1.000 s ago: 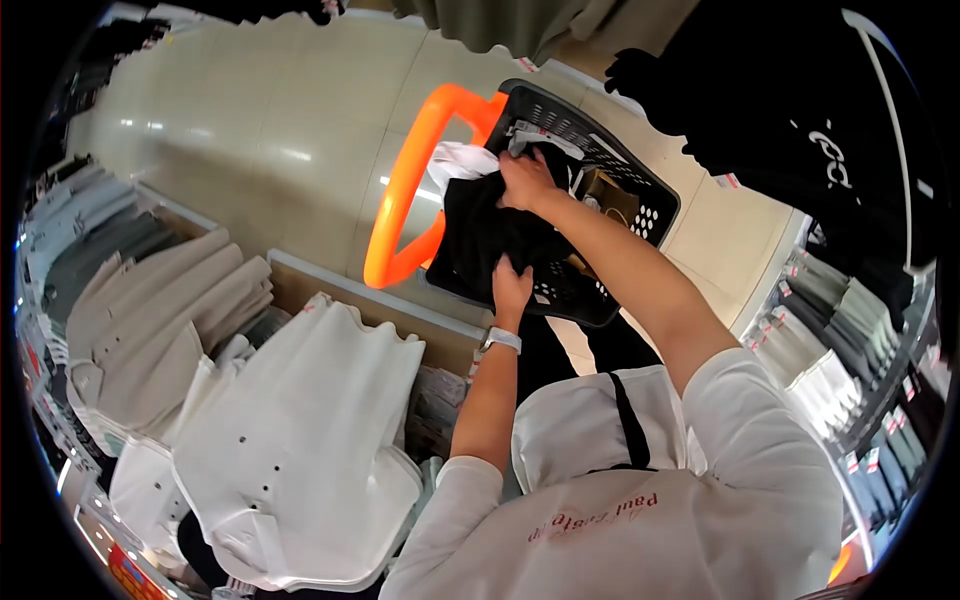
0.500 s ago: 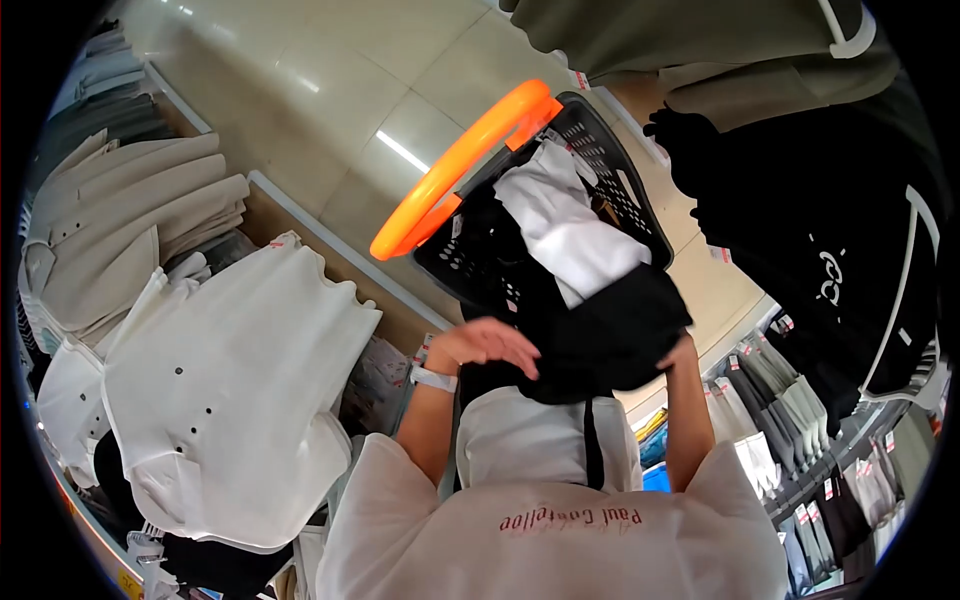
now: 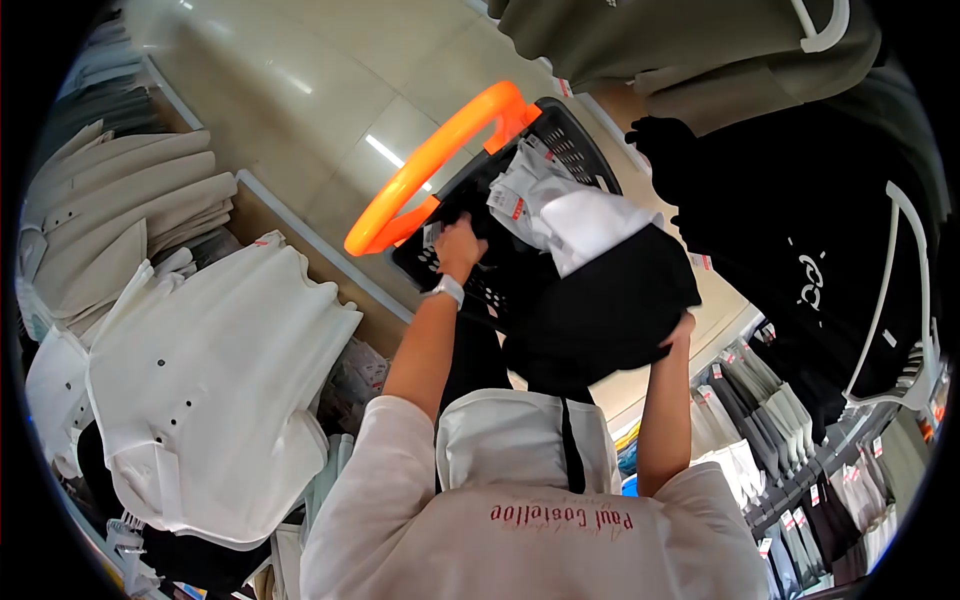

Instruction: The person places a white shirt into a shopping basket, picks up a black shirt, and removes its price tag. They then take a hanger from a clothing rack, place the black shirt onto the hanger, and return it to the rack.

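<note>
Only partly in, black cloth (image 3: pixel 605 310) overhung the basket's (image 3: pixel 572 143) near edge, right hand (image 3: pixel 681 331) clutching, left hand (image 3: pixel 460 250) apart inside, grip unclear.

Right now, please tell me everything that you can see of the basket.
The basket is dark, seemingly plastic, with perforated walls and an orange handle on its left. White cloth lies partly over it; black cloth, held by the right hand, hides its near right part. The left hand reaches inside, its grip unclear.
</note>
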Demonstrator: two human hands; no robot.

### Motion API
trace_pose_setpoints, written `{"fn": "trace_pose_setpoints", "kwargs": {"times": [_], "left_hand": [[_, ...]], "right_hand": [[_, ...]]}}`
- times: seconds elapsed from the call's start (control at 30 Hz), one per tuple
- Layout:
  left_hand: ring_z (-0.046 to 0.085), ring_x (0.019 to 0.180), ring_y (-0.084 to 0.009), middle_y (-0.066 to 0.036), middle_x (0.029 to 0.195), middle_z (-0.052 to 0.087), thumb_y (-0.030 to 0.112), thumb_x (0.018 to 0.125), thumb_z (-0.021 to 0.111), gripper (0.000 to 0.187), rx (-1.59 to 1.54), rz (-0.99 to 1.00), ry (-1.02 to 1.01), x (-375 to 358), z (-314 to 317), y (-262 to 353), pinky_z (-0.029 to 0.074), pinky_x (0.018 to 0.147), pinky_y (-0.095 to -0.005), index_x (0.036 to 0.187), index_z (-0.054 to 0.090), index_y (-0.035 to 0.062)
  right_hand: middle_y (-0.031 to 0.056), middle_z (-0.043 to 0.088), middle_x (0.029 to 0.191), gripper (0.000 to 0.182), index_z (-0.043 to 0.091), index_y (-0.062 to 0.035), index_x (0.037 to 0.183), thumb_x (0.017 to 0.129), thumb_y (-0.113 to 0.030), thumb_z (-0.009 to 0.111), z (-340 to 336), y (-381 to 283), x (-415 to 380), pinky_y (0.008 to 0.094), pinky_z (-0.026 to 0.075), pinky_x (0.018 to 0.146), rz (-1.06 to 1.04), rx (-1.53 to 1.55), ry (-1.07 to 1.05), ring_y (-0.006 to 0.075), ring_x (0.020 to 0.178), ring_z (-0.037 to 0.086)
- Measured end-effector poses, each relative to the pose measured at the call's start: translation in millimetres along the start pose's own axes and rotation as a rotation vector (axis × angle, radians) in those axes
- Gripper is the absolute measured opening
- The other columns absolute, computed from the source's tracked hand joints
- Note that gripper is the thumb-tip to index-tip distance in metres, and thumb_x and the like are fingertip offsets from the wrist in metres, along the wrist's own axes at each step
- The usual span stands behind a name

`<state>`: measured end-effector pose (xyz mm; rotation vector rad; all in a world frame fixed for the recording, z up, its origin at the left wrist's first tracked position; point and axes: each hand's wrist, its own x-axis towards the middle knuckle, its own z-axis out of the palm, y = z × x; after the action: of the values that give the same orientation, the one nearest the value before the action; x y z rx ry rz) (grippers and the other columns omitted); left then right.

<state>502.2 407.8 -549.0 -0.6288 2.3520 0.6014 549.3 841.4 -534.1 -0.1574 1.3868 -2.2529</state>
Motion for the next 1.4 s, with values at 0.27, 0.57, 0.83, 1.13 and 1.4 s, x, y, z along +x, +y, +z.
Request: {"fn": "trace_pose_setpoints", "kwargs": {"times": [0.27,0.57,0.83,1.13,1.4], "left_hand": [[0.061,0.09,-0.0204,-0.013,0.095,0.064,0.011,0.056,0.073,0.06,-0.742,0.099,-0.4,-143.6,-111.6,-33.2,0.047,0.083,-0.0311,0.113,0.058,-0.0015],[0.05,0.058,-0.0197,-0.008,0.066,0.051,0.026,0.062,0.073,0.038,-0.999,0.857,-0.745,-189.0,-172.9,29.2,0.038,0.054,-0.0287,0.079,0.053,-0.0011],[0.048,0.059,-0.0257,-0.008,0.068,0.048,0.008,0.063,0.069,0.024,-0.779,1.145,-0.562,-260.4,-152.9,109.6,0.036,0.053,-0.0305,0.075,0.049,0.0012],[0.053,0.058,-0.0274,-0.011,0.067,0.052,-0.002,0.056,0.064,0.023,-0.557,1.126,-0.246,-351.7,-152.3,165.6,0.042,0.055,-0.029,0.077,0.054,-0.0002],[0.044,0.055,-0.0112,-0.009,0.06,0.051,-0.004,0.071,0.065,0.009,-0.612,0.972,0.093,-337.7,-187.9,151.5,0.037,0.052,-0.0247,0.075,0.056,-0.0052]], "right_hand": [[0.0142,0.06,0.089,0.074,0.052,-0.0006,0.119,0.044,-0.001,0.053,106.0,-45.6,168.6,0.0365,0.054,0.075,0.6,0.288,0.656,0.0317,0.076,0.061],[0.0147,0.06,0.105,0.06,0.05,0.0032,0.119,0.067,-0.019,0.072,165.9,51.8,187.4,0.0361,0.045,0.089,0.527,-0.949,0.028,0.0255,0.101,0.057],[0.0103,0.061,0.118,0.058,0.053,-0.0069,0.125,0.091,-0.053,0.044,150.2,-69.5,40.4,0.0414,0.047,0.093,0.902,0.58,0.17,0.0243,0.11,0.058],[0.0149,0.06,0.114,0.051,0.046,0.0022,0.125,0.085,-0.022,0.065,197.9,-171.3,-81.3,0.0345,0.053,0.085,0.533,0.665,0.469,0.0248,0.099,0.062],[0.0085,0.058,0.107,0.043,0.045,-0.0007,0.119,0.088,-0.025,0.064,247.8,-280.8,-112.1,0.0292,0.052,0.079,0.058,0.497,0.714,0.0164,0.092,0.061]]}}
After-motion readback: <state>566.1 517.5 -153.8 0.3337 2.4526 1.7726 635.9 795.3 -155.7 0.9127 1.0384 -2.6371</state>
